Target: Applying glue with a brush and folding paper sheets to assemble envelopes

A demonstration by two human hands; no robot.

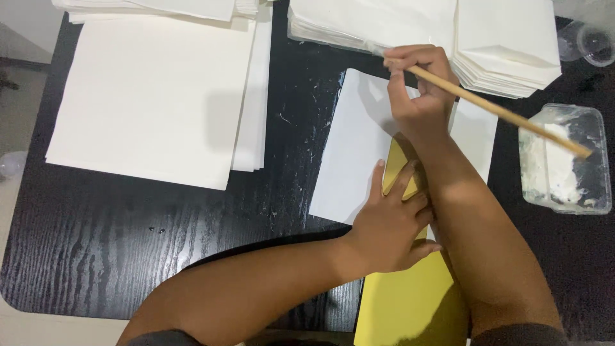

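The left hand [391, 224] is laid flat, fingers [377, 182] spread; the right hand [419, 86] is curled closed, forearms crossed.

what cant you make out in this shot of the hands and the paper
All in the head view:
- Working tip of the wooden stick: hidden inside the right hand.
- Yellow strip: middle covered by the left hand and right forearm, bottom cut by the frame edge.
- White sheet: right part under the forearm.
- Clear cups: cropped at the corner.
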